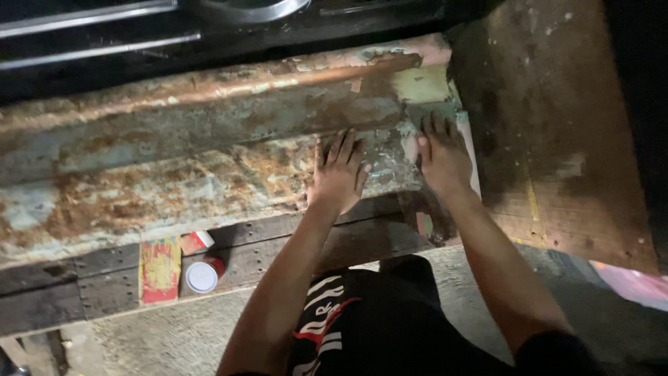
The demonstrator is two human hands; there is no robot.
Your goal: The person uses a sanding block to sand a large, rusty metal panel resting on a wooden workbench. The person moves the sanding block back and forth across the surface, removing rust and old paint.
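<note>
We see both hands pressed flat on a long rusty metal panel point(188, 160) that lies across a dark wooden tabletop point(90, 278). The left hand point(338, 175) rests palm down with fingers spread, gripping nothing, near the panel's right end. The right hand point(442, 157) lies just beside it, also flat and released, at the very end of the panel where the peeling paint gives way to a brown wooden board point(557, 118). The two hands sit near each other but apart.

On the tabletop below the panel, to the left of our arms, stand a small red can with a white lid point(204, 274), a flat red and yellow packet point(160, 270) just beside it, and a small red and white piece point(196, 242) just under the panel's near edge. Beyond the panel's far edge run dark metal bars point(97, 31) and a curved shiny rim point(243, 10), closing that side. The near tabletop edge meets a grey concrete floor point(174, 334); the strip between panel and edge is narrow. The right side is bounded by the board, with something pink point(633, 285) lying low beyond it
</note>
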